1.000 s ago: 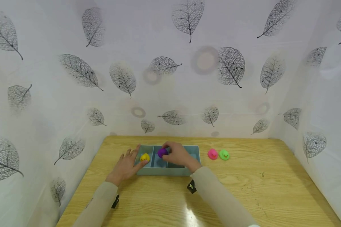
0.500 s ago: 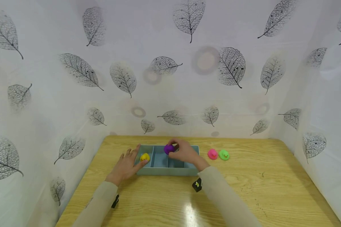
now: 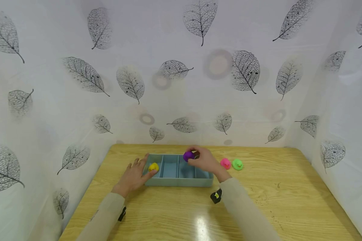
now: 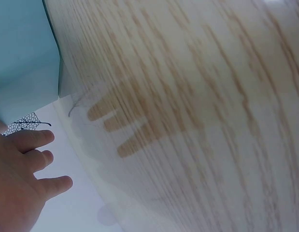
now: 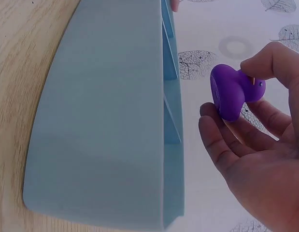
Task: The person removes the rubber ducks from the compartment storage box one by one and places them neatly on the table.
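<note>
My right hand (image 3: 204, 161) pinches a purple rubber duck (image 5: 234, 92) between thumb and fingers. In the head view the duck overlaps the third compartment from the left of a blue-grey divided box (image 3: 178, 182); the right wrist view has it above the box's rim. A yellow rubber duck (image 3: 153, 167) sits in the leftmost compartment. My left hand (image 3: 134, 174) rests at the box's left end with fingers spread, its thumb reaching over the front rim near the yellow duck. The left wrist view catches some of its fingers (image 4: 55, 186) beside the box's end.
A pink rubber duck (image 3: 225, 163) and a green rubber duck (image 3: 237, 164) stand side by side on the wooden table (image 3: 169, 214), right of the box. White leaf-print sheeting (image 3: 181, 100) encloses the back and both sides.
The right hand has lifted the purple duck from the second compartment and carried it rightward to over the third. The left hand and the box stay where they were.
</note>
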{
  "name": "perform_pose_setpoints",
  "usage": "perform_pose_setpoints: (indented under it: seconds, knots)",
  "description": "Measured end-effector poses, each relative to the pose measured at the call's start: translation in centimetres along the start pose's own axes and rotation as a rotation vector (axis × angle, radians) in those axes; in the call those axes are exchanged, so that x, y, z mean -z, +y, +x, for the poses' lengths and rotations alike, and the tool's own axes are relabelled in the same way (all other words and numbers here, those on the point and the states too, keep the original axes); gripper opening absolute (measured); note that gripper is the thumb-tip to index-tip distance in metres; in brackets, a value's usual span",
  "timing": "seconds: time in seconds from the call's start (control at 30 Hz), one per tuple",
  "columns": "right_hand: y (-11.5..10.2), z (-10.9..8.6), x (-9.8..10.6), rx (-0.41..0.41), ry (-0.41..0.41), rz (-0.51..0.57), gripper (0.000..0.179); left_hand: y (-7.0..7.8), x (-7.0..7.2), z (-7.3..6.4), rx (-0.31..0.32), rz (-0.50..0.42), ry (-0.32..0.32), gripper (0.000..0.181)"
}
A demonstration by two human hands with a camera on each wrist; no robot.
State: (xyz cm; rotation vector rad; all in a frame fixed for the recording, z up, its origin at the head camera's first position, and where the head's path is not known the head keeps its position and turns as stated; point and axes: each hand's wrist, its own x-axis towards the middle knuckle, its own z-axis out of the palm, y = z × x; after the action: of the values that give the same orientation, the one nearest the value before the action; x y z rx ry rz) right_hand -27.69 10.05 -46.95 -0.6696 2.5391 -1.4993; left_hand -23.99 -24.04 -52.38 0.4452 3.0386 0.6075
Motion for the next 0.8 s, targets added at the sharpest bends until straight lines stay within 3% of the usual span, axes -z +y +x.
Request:
perform_pose_setpoints:
  seconds: [0.43, 0.8]
  knots:
    - [1.1, -1.5, 2.3, 0.028, 0.061, 0.002, 0.039, -0.2, -0.3, 0.0, 0.002, -0.006, -0.001, 0.092]
    - [2.3, -3.0, 4.8, -0.008, 0.100, -0.032, 0.039, -0.3, -0.4, 0.1, -0.003, 0.001, 0.008, 0.093]
